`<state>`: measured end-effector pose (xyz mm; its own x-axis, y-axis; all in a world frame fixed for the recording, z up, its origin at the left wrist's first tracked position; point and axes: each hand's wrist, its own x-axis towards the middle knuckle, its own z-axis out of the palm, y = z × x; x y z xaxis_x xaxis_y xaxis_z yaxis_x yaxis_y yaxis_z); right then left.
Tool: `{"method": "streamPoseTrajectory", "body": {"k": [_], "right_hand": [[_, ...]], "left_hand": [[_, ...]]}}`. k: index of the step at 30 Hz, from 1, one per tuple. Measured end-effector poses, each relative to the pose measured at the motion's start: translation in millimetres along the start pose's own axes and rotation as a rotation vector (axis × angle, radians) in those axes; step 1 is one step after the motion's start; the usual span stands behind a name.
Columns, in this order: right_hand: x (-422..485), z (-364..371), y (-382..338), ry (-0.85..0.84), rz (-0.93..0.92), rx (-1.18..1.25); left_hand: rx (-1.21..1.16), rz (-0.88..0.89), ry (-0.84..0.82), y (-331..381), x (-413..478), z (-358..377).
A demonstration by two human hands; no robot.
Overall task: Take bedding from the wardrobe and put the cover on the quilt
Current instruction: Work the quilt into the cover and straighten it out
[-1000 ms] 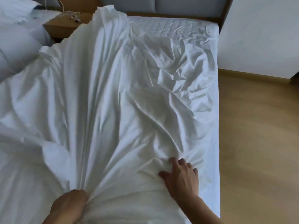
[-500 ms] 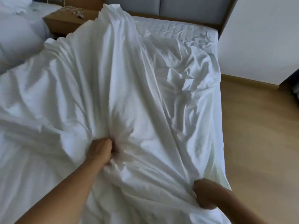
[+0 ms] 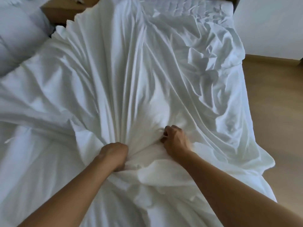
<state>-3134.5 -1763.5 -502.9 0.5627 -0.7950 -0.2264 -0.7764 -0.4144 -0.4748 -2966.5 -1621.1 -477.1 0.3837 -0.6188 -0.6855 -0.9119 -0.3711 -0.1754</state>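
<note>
A white quilt cover (image 3: 131,76) lies rumpled across the bed, with long folds running from the headboard end toward me. My left hand (image 3: 114,155) grips a bunched gather of the cover near the middle of the bed. Just to its right, my right hand (image 3: 174,139) has its fingers curled into the fabric and pinches a fold. The two hands are about a hand's width apart. The cover's right edge hangs over the side of the mattress (image 3: 188,9). I cannot tell the quilt apart from the cover.
White pillows or bedding (image 3: 18,38) are piled at the far left. A wooden bedside table (image 3: 65,10) stands beyond them. Wooden floor (image 3: 275,120) runs along the bed's right side, and a white wall (image 3: 270,22) rises at the far right.
My right hand left the cover's right edge and moved up and left, now pinching fabric beside my left hand. My left hand stays clenched on the gathered cloth, now closer to me.
</note>
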Motion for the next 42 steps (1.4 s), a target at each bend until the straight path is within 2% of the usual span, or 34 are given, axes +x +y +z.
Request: {"method": "streamPoseTrajectory", "body": {"k": [2,4,5,6,8,9,10,13,15,17,19,20,22,23,25,27,34,36,37,38,39,40,41,42], "right_hand": [[-7.5,-7.7,1.6,0.050,-0.088,0.018],[-23.0,-16.5,4.7,-0.005,-0.134,0.067],[-34.3,-18.7,4.9,-0.092,-0.154,0.109],[-47.7,-19.2,3.2,-0.207,-0.156,0.166],[-72.0,-17.3,-3.0,-0.449,-0.140,0.249],[-82.3,-16.4,-7.0,-0.557,-0.137,0.247],[-89.8,-17.3,-10.6,-0.636,-0.133,0.229],[-101.3,-27.1,-20.9,-0.720,-0.053,0.160],[-100.1,-34.6,-25.4,-0.726,-0.006,0.118],[-89.5,-36.6,-30.4,-0.730,0.007,0.128],[-74.0,-32.2,-31.6,-0.611,-0.044,0.148],[-62.0,-28.1,-26.8,-0.453,-0.063,0.102],[-36.0,-24.2,-8.9,-0.082,-0.023,-0.149],[-24.0,-24.2,2.3,0.010,0.047,-0.279],[-9.7,-19.7,26.5,-0.032,0.152,-0.365],[-7.8,-8.8,42.9,-0.150,0.162,-0.302],[-46.4,-25.3,68.1,-0.122,-0.045,-0.281],[-70.5,-37.3,80.2,-0.133,-0.085,-0.253],[-83.4,-45.3,87.1,-0.095,-0.110,-0.219],[-96.5,-53.2,97.0,-0.015,-0.134,-0.205],[-110.3,-60.4,108.9,0.111,-0.122,-0.227],[-125.7,-68.4,123.1,0.250,-0.040,-0.251],[-143.6,-76.2,139.2,0.345,0.105,-0.253],[-162.9,-82.5,159.2,0.355,0.282,-0.228]], "left_hand": [[0.151,0.027,-0.095,3.5,-6.1,-12.8],[0.190,0.034,-0.156,6.5,-1.9,-35.1],[0.144,0.057,-0.101,6.0,5.2,-47.7],[0.079,0.101,0.025,5.2,14.0,-61.6],[-0.003,0.243,0.445,3.2,37.8,-82.5],[0.056,0.282,0.616,4.0,52.1,-88.2],[0.148,0.287,0.670,4.0,65.7,-91.4],[0.236,0.362,0.594,-2.6,92.0,-88.6],[0.243,0.470,0.744,-15.9,95.8,-80.0],[0.157,0.476,0.853,-35.7,87.1,-75.8],[0.064,0.403,0.838,-58.4,81.7,-64.6],[0.039,0.364,0.817,-68.2,76.7,-56.6],[-0.012,0.320,0.797,-83.2,65.6,-35.8],[-0.030,0.313,0.791,-88.7,58.9,-24.2],[-0.048,0.320,0.760,-91.1,44.8,-3.8],[-0.048,0.309,0.688,-87.0,36.2,12.1],[0.129,0.155,0.302,-27.0,15.6,-26.8],[0.062,0.230,0.369,15.6,1.1,-44.3],[-0.033,0.321,0.428,42.5,-9.3,-47.6],[-0.179,0.439,0.417,72.5,-23.2,-46.6],[-0.319,0.550,0.315,102.4,-39.7,-42.7],[-0.378,0.608,0.179,132.5,-54.2,-34.3],[-0.332,0.622,0.086,160.0,-65.7,-21.5],[-0.224,0.601,0.063,182.2,-72.6,-5.5]]}}
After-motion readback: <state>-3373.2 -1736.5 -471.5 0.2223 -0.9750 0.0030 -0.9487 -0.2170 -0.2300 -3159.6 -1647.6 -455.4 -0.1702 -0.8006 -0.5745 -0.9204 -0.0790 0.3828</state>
